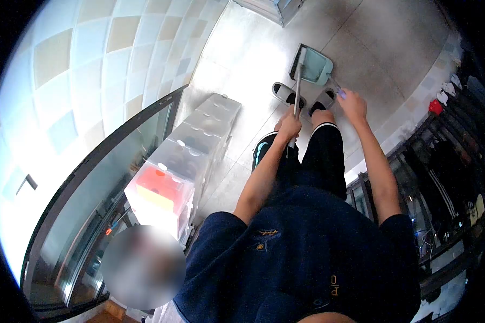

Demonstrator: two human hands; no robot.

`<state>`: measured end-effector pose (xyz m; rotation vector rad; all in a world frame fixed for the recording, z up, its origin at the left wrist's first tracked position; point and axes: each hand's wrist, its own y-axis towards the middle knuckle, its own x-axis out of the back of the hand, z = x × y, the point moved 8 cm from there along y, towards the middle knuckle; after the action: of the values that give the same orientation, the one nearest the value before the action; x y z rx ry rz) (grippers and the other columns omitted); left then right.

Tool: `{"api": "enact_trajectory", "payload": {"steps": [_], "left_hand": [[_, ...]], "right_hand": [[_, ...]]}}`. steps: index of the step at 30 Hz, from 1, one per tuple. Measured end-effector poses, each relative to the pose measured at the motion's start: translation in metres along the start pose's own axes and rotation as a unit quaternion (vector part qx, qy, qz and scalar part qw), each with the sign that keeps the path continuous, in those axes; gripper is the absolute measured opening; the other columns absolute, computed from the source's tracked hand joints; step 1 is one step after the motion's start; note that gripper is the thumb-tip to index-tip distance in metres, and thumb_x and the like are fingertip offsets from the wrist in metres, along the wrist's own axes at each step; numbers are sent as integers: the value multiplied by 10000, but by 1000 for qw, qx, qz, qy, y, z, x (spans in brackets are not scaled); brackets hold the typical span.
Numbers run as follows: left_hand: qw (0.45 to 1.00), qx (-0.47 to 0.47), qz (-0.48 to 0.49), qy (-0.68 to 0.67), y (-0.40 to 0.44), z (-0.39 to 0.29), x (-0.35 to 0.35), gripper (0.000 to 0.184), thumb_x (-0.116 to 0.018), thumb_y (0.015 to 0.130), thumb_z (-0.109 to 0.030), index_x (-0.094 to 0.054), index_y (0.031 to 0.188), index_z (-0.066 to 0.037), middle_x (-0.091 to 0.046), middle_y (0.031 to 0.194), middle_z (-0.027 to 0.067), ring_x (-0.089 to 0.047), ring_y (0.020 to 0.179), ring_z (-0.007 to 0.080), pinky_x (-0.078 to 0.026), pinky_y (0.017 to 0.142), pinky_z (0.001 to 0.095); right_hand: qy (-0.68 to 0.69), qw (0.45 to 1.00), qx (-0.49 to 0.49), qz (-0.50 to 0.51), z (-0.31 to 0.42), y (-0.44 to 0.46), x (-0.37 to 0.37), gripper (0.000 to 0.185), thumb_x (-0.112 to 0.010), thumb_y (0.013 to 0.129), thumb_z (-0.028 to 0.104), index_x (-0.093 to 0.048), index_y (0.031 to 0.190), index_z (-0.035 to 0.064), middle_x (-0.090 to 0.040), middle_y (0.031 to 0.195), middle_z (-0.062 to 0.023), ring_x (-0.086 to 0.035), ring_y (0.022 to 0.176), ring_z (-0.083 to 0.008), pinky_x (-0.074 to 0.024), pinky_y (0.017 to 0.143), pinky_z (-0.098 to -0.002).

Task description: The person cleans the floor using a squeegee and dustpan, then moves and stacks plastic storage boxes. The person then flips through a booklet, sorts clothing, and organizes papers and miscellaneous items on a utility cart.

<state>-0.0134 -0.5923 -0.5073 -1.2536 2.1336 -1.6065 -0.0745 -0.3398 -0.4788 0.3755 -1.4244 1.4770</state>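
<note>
My left hand is closed around the pale stick handle of a broom, just in front of my left thigh. The stick runs away from me to the pale green dustpan on the floor. A dark strip, perhaps bristles, shows along the pan's left side; the broom head itself is hard to make out. My right hand grips the dustpan's short handle, whose purplish end shows at the fingers. Both slippered feet stand just behind the pan.
Stacked clear plastic boxes line the left side beside a dark-framed window and a tiled wall. On the right stands a dark rack with clothes and a red item. A pale corner structure juts in at the top.
</note>
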Motion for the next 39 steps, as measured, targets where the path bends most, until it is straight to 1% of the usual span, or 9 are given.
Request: {"api": "enact_trajectory", "payload": {"steps": [6, 10, 11, 14, 16, 28, 34, 37, 39], "left_hand": [[993, 59, 74, -66, -30, 63, 33, 454, -498, 794, -149, -494, 1232, -28, -630, 785, 256, -623, 519, 299, -517, 559, 401], [994, -32, -76, 67, -35, 108, 72, 375, -504, 788, -152, -526, 1117, 29, -626, 800, 274, -644, 613, 357, -516, 628, 440], [990, 128, -33, -44, -53, 90, 81, 309, -498, 781, -134, -521, 1043, 27, -605, 838, 318, -612, 795, 454, -494, 718, 486], [988, 24, -132, 76, 6, 129, 71, 280, -456, 770, -98, -492, 995, 64, -605, 820, 321, -635, 763, 430, -510, 689, 484], [982, 148, -70, -92, 6, 101, 55, 297, -469, 770, -110, -498, 989, 87, -613, 829, 313, -635, 811, 429, -507, 726, 483], [990, -1, 47, 131, 1, -36, -80, 356, -476, 763, -94, -444, 1071, 80, -575, 1029, 336, -551, 1021, 461, -450, 867, 485], [993, -28, 104, 38, 6, -98, -171, 310, -479, 810, -215, -600, 819, 70, -625, 668, 174, -629, 558, 256, -503, 510, 370], [947, 139, 199, -210, -7, -123, -214, 252, -473, 839, -279, -545, 831, -38, -557, 622, 105, -516, 458, 211, -420, 420, 337], [964, 85, 191, -163, -40, -171, -236, 248, -480, 841, -278, -543, 851, -38, -561, 628, 108, -518, 463, 210, -421, 417, 341]], "right_hand": [[-22, 999, 27, -6, -5, 6, -6, 326, -569, 827, 358, -645, 1072, 155, -657, 888, -182, -627, 837, -369, -495, 722, -471], [-24, 1000, 15, 2, -12, 4, -8, 321, -564, 828, 349, -642, 1072, 154, -657, 878, -181, -628, 825, -368, -494, 715, -476], [-17, 999, 28, -3, -11, 4, -9, 324, -566, 828, 354, -642, 1072, 154, -657, 880, -180, -630, 820, -366, -495, 711, -475], [-4, 999, 33, 1, -8, 7, -8, 326, -567, 828, 361, -642, 1069, 155, -656, 883, -177, -631, 812, -364, -495, 705, -476], [8, 1000, 28, 5, -9, -3, -9, 326, -566, 828, 364, -642, 1067, 154, -656, 884, -175, -631, 809, -364, -494, 702, -477], [66, 996, 66, 3, -50, -4, -3, 312, -569, 821, 357, -639, 1036, 142, -649, 894, -196, -622, 860, -375, -489, 740, -476], [92, 992, 85, 25, -133, -58, -3, 293, -543, 860, 337, -599, 1063, 132, -642, 837, -192, -617, 837, -393, -491, 723, -474], [135, 987, 87, -27, -174, -99, 20, 299, -552, 868, 310, -577, 1111, 137, -645, 814, -183, -629, 762, -384, -499, 651, -480], [154, 985, 47, -58, -200, -114, 27, 311, -569, 859, 273, -570, 1140, 141, -649, 797, -175, -631, 714, -376, -502, 605, -481]]}}
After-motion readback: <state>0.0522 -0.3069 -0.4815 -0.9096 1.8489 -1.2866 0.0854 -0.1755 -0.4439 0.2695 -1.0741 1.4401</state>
